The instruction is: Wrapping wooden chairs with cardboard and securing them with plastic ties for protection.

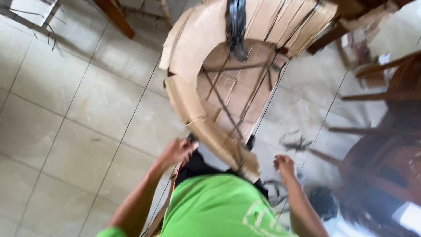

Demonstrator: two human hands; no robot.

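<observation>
Cardboard wrapping (206, 66) covers a curved chair frame that stands on the tiled floor (74, 109), its long axis running from the person's lap away toward the top of the view. Dark straps (228, 109) cross it. Left hand (177, 151) grasps its near edge, grip clenched; right hand (285, 166) hangs curled just beside it, touching nothing. Wooden chairs (386, 131) stand at right.

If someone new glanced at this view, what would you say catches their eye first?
The big curved cardboard-wrapped frame, crossed by dark cords, fills the upper centre above the tiled floor. Below it, a bright green shirt stands out. The left hand touches the frame's lower edge; the right hand hovers beside it.
</observation>
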